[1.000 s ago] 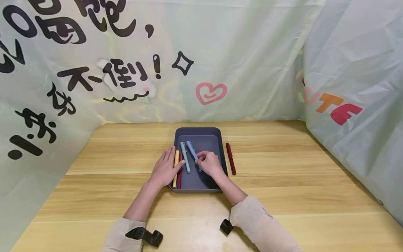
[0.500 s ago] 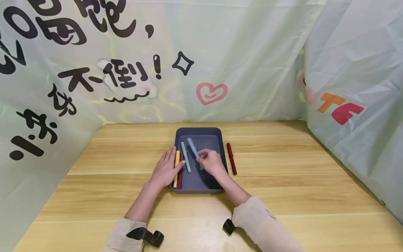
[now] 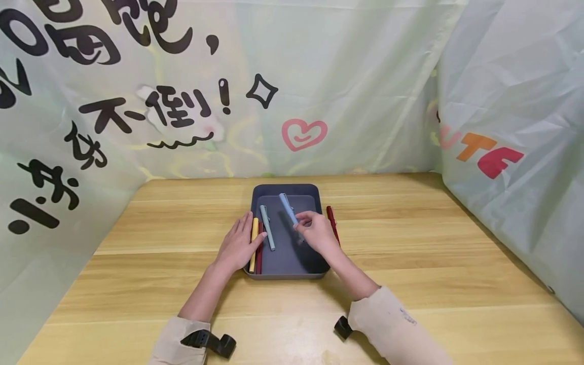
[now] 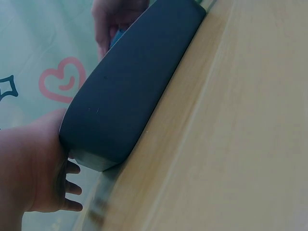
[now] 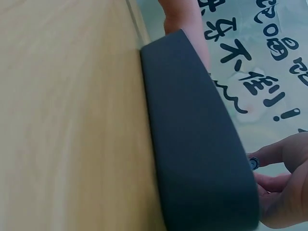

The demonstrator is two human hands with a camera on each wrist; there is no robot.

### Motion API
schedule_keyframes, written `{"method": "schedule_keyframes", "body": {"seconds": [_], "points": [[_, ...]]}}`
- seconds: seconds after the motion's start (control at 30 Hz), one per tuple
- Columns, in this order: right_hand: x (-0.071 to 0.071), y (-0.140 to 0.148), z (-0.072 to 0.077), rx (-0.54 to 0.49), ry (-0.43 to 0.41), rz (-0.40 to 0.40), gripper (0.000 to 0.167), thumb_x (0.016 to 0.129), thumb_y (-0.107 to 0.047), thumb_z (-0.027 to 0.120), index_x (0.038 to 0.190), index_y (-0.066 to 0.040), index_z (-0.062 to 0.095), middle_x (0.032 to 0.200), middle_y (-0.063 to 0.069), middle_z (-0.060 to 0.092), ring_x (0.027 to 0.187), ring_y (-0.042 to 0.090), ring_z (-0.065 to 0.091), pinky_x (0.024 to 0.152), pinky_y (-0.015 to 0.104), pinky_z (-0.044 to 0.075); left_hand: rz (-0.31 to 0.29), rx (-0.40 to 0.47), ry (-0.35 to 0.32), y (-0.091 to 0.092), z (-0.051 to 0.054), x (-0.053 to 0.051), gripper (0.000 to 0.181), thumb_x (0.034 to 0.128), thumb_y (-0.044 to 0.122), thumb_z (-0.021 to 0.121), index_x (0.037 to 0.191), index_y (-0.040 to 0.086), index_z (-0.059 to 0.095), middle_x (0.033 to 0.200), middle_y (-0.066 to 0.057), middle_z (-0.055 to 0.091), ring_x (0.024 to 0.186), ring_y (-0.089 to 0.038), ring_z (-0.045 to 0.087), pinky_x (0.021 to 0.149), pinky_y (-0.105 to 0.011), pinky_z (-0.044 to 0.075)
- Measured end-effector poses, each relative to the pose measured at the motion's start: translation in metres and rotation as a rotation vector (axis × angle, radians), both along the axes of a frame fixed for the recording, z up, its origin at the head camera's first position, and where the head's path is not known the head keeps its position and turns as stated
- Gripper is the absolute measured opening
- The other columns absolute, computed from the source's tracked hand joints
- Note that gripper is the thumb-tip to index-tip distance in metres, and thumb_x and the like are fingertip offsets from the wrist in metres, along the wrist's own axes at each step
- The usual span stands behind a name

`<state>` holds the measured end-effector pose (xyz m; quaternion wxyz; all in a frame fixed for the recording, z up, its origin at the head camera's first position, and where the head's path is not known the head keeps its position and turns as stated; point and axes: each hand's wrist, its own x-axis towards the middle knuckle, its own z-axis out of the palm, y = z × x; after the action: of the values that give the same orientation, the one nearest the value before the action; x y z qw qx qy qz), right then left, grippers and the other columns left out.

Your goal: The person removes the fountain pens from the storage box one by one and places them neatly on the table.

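A dark grey tray (image 3: pixel 283 276) lies on the table. My left hand (image 3: pixel 235 247) grips its left wall, fingers along the outside and thumb over the rim. In the left wrist view the left hand (image 4: pixel 36 168) is at the tray's near corner. My right hand (image 3: pixel 316 232) pinches a light blue pen (image 3: pixel 287 207), tilted over the tray's middle; the hand hides part of it. In the right wrist view, the pen's round end (image 5: pixel 254 163) shows between thumb and finger. A yellow pen (image 3: pixel 253 248), a dark red pen (image 3: pixel 259 253) and a grey-green pen (image 3: pixel 267 228) lie inside on the left.
Another dark red pen (image 3: pixel 332 220) lies on the wooden table (image 3: pixel 433 263) just right of the tray, partly behind my right hand. A printed cloth (image 3: pixel 356 91) hangs behind the table and along its sides.
My right hand has moved right and slightly up with the light blue pen, away from the grey-green one. The left hand has stayed at the tray's left wall.
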<state>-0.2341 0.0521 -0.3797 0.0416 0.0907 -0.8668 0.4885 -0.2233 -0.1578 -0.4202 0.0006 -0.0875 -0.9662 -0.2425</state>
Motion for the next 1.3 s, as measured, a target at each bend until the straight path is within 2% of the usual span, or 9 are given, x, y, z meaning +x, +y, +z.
{"method": "schedule_keyframes", "body": {"seconds": [0.4, 0.63, 0.77, 0.87, 0.93, 1.13, 1.3], "points": [[0.002, 0.033, 0.009, -0.012, 0.012, -0.024, 0.024, 0.081, 0.001, 0.064, 0.104, 0.005, 0.064, 0.081, 0.009, 0.061, 0.069, 0.02, 0.06, 0.059, 0.029, 0.049, -0.003, 0.001, 0.001, 0.001, 0.001, 0.001, 0.075, 0.0959, 0.05, 0.035, 0.147, 0.001, 0.008, 0.151, -0.015, 0.009, 0.135, -0.036, 0.009, 0.105, -0.053, 0.014], [0.0, 0.053, 0.005, -0.06, -0.039, -0.048, 0.025, 0.083, 0.0, 0.062, 0.108, 0.006, 0.063, 0.085, 0.013, 0.061, 0.07, 0.026, 0.063, 0.058, 0.032, 0.052, -0.007, 0.005, 0.007, 0.001, 0.002, 0.002, 0.075, 0.0962, 0.049, 0.035, 0.146, 0.001, 0.008, 0.151, -0.016, 0.009, 0.135, -0.036, 0.009, 0.106, -0.051, 0.014], [-0.001, 0.063, 0.003, -0.034, -0.012, -0.07, 0.024, 0.083, -0.001, 0.062, 0.106, 0.006, 0.064, 0.086, 0.014, 0.062, 0.073, 0.026, 0.063, 0.057, 0.028, 0.05, -0.007, 0.005, 0.008, 0.001, 0.002, 0.002, 0.074, 0.0963, 0.048, 0.035, 0.146, 0.001, 0.008, 0.151, -0.016, 0.01, 0.135, -0.036, 0.009, 0.106, -0.052, 0.014], [-0.001, 0.069, 0.0, -0.074, -0.024, -0.07, 0.025, 0.083, 0.002, 0.061, 0.107, 0.008, 0.063, 0.088, 0.017, 0.061, 0.074, 0.03, 0.063, 0.059, 0.033, 0.053, -0.005, 0.007, 0.004, 0.0, 0.001, 0.002, 0.074, 0.0962, 0.048, 0.036, 0.146, 0.001, 0.008, 0.151, -0.016, 0.01, 0.135, -0.036, 0.009, 0.106, -0.051, 0.014], [-0.001, 0.073, -0.002, -0.091, -0.036, -0.076, 0.026, 0.083, 0.002, 0.061, 0.108, 0.008, 0.062, 0.088, 0.018, 0.06, 0.072, 0.029, 0.063, 0.059, 0.035, 0.054, -0.005, 0.005, 0.004, 0.001, 0.0, 0.002, 0.075, 0.0962, 0.049, 0.036, 0.146, 0.001, 0.008, 0.151, -0.016, 0.01, 0.135, -0.036, 0.009, 0.106, -0.051, 0.014], [-0.001, 0.088, -0.008, -0.027, -0.033, -0.116, 0.027, 0.083, 0.0, 0.061, 0.109, 0.008, 0.061, 0.088, 0.016, 0.061, 0.068, 0.021, 0.061, 0.058, 0.031, 0.051, -0.009, -0.001, 0.007, 0.001, 0.0, 0.002, 0.075, 0.0962, 0.049, 0.035, 0.147, 0.001, 0.008, 0.151, -0.016, 0.01, 0.135, -0.035, 0.01, 0.106, -0.05, 0.014], [-0.001, 0.098, -0.013, -0.051, -0.049, -0.131, 0.028, 0.083, 0.001, 0.059, 0.11, 0.009, 0.06, 0.087, 0.016, 0.06, 0.064, 0.018, 0.061, 0.057, 0.034, 0.052, -0.01, 0.004, 0.006, 0.0, 0.0, 0.002, 0.075, 0.0962, 0.049, 0.035, 0.146, 0.0, 0.008, 0.151, -0.017, 0.01, 0.135, -0.036, 0.01, 0.106, -0.051, 0.014]]}}
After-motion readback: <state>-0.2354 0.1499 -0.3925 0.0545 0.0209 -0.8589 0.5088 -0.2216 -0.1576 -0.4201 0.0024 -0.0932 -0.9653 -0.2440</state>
